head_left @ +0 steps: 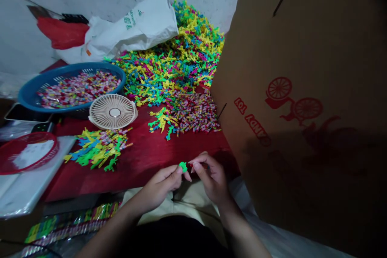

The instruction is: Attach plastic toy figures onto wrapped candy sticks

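Observation:
My left hand point(160, 187) pinches a small green plastic toy piece point(183, 166) at the near edge of the red table point(145, 157). My right hand point(211, 177) meets it from the right, fingers curled around something small and reddish that I cannot name. Both hands are over my lap. A small heap of assembled coloured pieces point(98, 149) lies to the left. A pile of wrapped candies point(195, 115) lies ahead. Behind it spreads a large heap of yellow, green, blue and pink plastic pieces point(178, 60).
A tall cardboard box point(302, 100) with red print stands close on the right. A blue basket of candies point(71, 86), a small white fan point(112, 111) and a red basket point(28, 151) sit on the left. A white bag point(136, 28) leans on the wall.

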The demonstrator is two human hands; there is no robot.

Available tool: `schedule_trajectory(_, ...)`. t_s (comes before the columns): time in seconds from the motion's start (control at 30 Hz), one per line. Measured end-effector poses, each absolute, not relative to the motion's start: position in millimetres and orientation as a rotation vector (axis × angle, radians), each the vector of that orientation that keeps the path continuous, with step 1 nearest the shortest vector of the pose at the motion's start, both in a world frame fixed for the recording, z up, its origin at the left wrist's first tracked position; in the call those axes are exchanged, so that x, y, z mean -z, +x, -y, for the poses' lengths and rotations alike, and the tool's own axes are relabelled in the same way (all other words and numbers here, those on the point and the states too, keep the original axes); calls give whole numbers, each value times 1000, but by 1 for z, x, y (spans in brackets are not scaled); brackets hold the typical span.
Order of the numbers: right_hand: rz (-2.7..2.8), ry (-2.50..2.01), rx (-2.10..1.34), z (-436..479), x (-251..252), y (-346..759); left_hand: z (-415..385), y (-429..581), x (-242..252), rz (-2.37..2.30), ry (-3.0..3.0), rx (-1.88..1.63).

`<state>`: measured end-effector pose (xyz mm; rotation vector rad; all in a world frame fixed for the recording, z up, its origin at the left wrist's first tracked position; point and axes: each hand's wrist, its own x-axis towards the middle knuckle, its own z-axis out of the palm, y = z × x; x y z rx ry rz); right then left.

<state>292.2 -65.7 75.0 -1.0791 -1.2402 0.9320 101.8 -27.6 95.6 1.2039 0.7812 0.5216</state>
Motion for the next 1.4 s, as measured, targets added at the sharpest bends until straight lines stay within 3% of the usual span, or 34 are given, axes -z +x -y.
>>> schedule_trajectory(0.27,1197,-1137,-1035,68,-78,288,29,102,-96,-711,918,-415)
schedule_trajectory(0.53,1262,-1131,-1030,74,-84,292,35,93,-106,-817,1491,-419)
schedule_trajectory(0.87,1514,-1045,-856,76,-94,303,39,78,-135,-857,2085,-174)
schedule_trajectory(1.4,1761,-1014,-501,81,-95,296,40,74,-129,-881,2267,-96)
